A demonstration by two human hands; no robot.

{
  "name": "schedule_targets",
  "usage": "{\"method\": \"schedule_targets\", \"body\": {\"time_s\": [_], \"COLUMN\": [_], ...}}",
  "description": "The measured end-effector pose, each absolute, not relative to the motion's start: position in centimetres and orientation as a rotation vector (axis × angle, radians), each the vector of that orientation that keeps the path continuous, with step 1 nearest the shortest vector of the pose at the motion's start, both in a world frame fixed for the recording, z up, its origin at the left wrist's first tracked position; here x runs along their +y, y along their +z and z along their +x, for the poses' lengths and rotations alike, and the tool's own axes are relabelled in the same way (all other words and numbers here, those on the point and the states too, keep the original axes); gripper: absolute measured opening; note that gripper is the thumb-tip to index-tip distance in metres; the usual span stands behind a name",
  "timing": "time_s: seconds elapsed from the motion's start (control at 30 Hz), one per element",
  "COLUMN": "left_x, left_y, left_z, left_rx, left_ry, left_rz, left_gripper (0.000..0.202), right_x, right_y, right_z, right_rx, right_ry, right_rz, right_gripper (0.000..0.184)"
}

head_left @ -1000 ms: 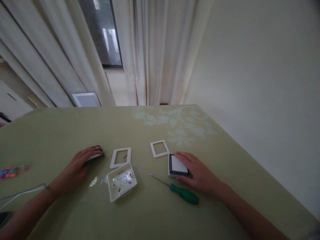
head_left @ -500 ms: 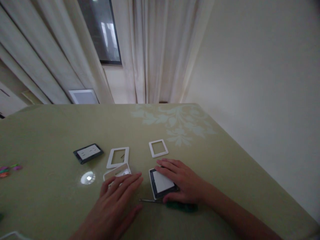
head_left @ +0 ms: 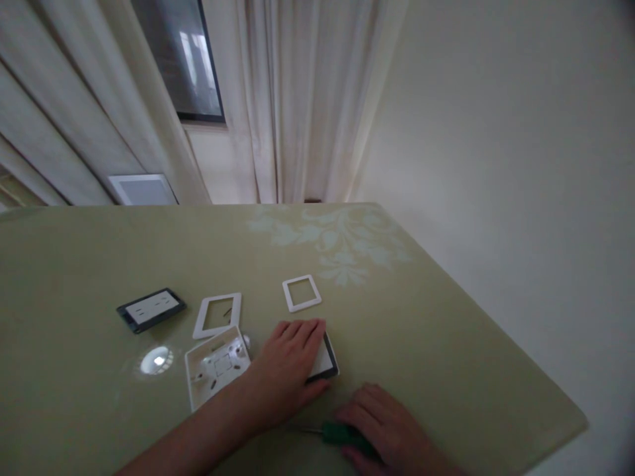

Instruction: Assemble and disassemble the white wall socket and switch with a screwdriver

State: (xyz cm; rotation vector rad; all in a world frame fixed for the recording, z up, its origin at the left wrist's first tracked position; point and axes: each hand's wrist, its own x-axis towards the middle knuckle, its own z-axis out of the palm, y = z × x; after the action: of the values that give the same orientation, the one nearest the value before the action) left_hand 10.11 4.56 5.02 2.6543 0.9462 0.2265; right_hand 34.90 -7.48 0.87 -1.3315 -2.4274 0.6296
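My left hand (head_left: 288,363) lies over a wall switch (head_left: 324,360) with a white face and a dark frame, fingers curled across its top and thumb at its near edge. Much of the switch is hidden beneath the palm. Closer to me, my right hand (head_left: 384,423) has its fingers around the green handle of a screwdriver (head_left: 340,434), whose thin shaft points left. An open white mounting box (head_left: 218,365) sits left of my left wrist, partly behind the forearm.
A dark-framed socket panel (head_left: 151,309) lies at the left. A white cover frame (head_left: 237,311) touches the box, with small screws (head_left: 227,313) inside its opening. A smaller white frame (head_left: 301,293) lies beyond the switch. The table edge (head_left: 476,303) slopes down the right side beside the wall.
My left hand has moved right, from the mounting box onto the switch. My right hand has left the switch and closed on the screwdriver handle nearer me. The view has shifted slightly right.
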Motion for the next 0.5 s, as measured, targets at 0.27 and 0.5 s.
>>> {"method": "schedule_targets", "body": {"time_s": [0.27, 0.5], "left_x": [3.6, 0.8], "left_y": [6.3, 4.6], "left_z": [6.9, 8.6], "left_rx": [0.823, 0.927], "left_ry": [0.217, 0.269], "left_rz": [2.411, 2.389], "left_gripper": [0.088, 0.089], "right_x": [-7.9, -4.6], "right_y": [6.7, 10.4], "right_z": [41.2, 40.7], "right_rx": [-1.916, -2.077], "right_ry": [0.633, 0.493], "right_rz": [-1.150, -1.211], "right_gripper": [0.006, 0.009]}}
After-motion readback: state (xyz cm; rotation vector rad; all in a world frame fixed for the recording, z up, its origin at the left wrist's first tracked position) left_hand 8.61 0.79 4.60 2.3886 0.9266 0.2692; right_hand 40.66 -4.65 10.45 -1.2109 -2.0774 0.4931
